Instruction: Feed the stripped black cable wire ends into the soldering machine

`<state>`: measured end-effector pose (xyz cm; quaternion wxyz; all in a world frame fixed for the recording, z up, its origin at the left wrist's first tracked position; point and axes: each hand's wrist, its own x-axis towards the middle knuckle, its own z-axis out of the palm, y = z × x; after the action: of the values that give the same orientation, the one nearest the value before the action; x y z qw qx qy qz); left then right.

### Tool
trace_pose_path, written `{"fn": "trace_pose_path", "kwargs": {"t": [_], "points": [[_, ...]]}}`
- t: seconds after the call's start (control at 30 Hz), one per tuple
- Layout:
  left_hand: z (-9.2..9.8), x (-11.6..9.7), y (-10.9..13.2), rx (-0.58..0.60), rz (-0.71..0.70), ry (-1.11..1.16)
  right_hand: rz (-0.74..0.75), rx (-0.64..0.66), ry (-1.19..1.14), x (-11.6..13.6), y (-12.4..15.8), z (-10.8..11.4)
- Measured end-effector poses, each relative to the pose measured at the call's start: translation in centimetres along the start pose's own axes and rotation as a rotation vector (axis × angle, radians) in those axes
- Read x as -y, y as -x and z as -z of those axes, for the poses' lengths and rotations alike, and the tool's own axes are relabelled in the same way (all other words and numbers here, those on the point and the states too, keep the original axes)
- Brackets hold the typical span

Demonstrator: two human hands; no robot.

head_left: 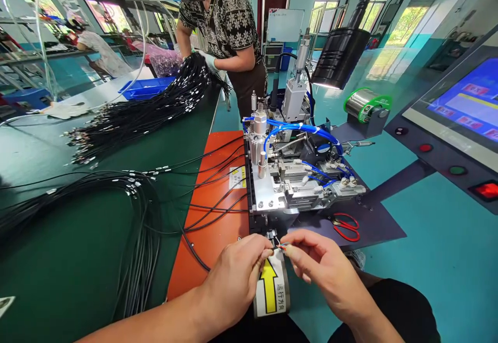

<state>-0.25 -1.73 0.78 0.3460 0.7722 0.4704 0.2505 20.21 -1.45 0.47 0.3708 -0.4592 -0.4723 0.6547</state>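
Note:
My left hand [239,268] is closed in a pinch on the end of a black cable [197,256], just in front of the machine's near edge. Thin coloured wires [284,246] fan out of the cable end, and my right hand [321,262] pinches them between thumb and fingertips. Below the fingers is a white label with a yellow arrow [269,291]. Directly beyond my hands stands the soldering machine [272,177] with metal cylinders and blue air hoses. Several other black cables [218,205] run across the orange plate [218,249] into its left side.
Red-handled scissors [346,227] lie on the dark shelf at right. A solder spool [363,105], a black lamp [340,57] and a control panel [459,125] stand beyond. Cable bundles [136,260] cover the green bench. A gloved co-worker [237,47] handles more cables near a blue tray [143,90].

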Motion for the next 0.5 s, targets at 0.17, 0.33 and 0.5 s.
{"fn": "trace_pose_path", "kwargs": {"t": [0.17,0.33,0.5], "points": [[-0.05,0.06,-0.10,-0.007,-0.006,-0.027,0.007,-0.056,0.108,0.01,0.19,-0.20],[0.02,0.03,-0.18,-0.011,-0.014,-0.037,0.008,-0.093,0.134,-0.38,-0.06,-0.26],[0.12,-0.17,-0.25,0.000,-0.013,-0.025,0.011,-0.090,0.138,-0.11,-0.22,-0.31]]}}
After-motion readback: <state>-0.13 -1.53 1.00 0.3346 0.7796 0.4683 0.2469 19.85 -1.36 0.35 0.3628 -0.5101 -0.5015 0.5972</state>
